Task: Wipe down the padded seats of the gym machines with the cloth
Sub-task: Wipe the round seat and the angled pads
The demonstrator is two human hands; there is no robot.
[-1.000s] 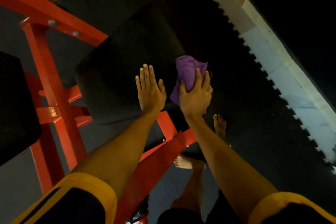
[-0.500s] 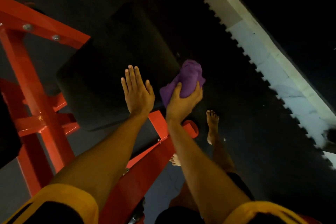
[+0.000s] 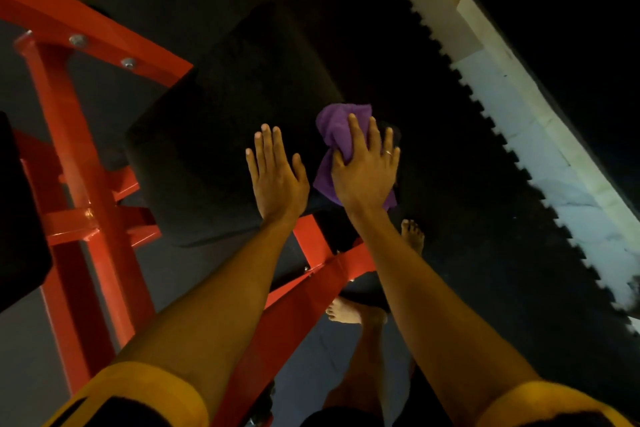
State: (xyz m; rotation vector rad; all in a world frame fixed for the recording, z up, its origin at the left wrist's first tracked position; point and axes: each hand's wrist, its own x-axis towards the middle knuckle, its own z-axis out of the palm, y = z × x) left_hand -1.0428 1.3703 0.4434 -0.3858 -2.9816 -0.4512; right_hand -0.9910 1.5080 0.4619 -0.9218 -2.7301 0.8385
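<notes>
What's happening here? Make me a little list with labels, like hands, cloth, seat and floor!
Left hand: flat, fingers straight, resting on the black padded seat
Right hand: fingers spread, pressing the cloth at the seat's right edge
Cloth: bunched purple cloth, under the right hand
Seat support: red metal frame
Floor: dark floor mat, with a toothed edge against pale tiles
Feet: bare foot on the mat

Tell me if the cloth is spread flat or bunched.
Bunched: the cloth humps in thick folds under the right hand, which presses it on the seat.
</notes>
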